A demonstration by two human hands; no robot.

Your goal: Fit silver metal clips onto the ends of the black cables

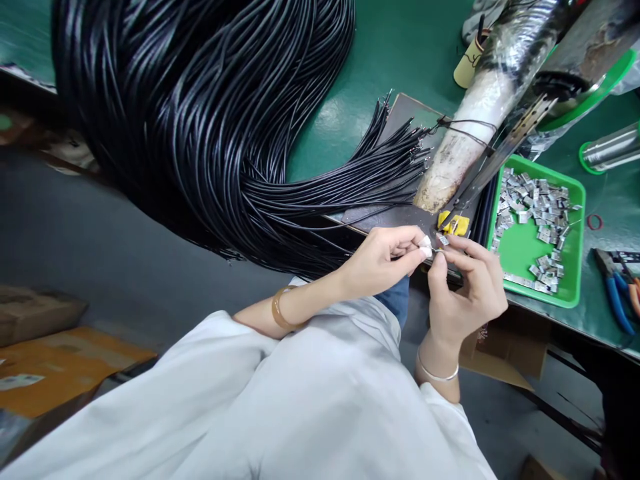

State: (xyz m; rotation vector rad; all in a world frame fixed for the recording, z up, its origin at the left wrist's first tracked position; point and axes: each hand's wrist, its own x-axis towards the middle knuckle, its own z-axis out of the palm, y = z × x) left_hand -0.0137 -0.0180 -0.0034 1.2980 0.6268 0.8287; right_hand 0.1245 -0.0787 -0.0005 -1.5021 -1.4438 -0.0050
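My left hand [387, 257], with white covers on its fingertips, is closed in a pinch. A thin silvery wire end [437, 251] shows between its fingertips and those of my right hand [467, 277]. My right thumb and fingers are pinched together, with a small metal connector [443, 239] at the fingertips. Beside my hands lies a large bundle of black cables [200, 127], whose bared ends rest on a dark plate [380, 217]. A yellow piece [457, 224] sits just beyond my fingers, at the foot of a thin metal bar.
A green tray [575, 247] of small metal connectors stands right of my hands. Further right lie blue-and-orange-handled pliers [617, 293] and a red ring [595, 221]. A thick wrapped tube [463, 133] slants over the green table [400, 47]. Cardboard boxes [75, 367] are on the floor at left.
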